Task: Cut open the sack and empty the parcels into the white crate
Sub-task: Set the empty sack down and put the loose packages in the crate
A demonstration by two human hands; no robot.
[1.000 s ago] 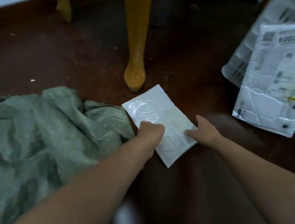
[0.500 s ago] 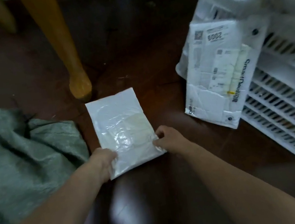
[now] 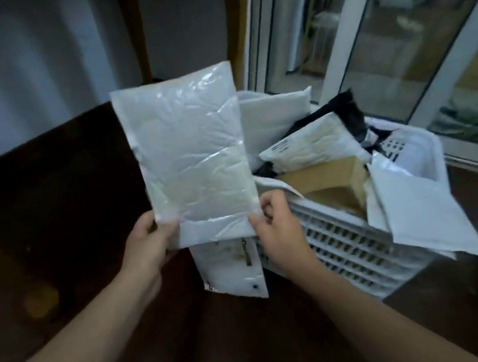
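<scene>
Dark brown floor (image 3: 50, 188) extending to a pale wall (image 3: 13, 67) at rear. Wooden furniture leg (image 3: 132, 30) upright against the wall. White-framed glass door (image 3: 370, 30) at right, its panes reflecting blurred shapes.

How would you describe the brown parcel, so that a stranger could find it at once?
Look at the white crate with slatted walls beside the glass door. Among the parcels heaped in it, the cardboard box lies near the front wall. It is the only brown, stiff-edged parcel; the others are soft white or black mailers.
</scene>
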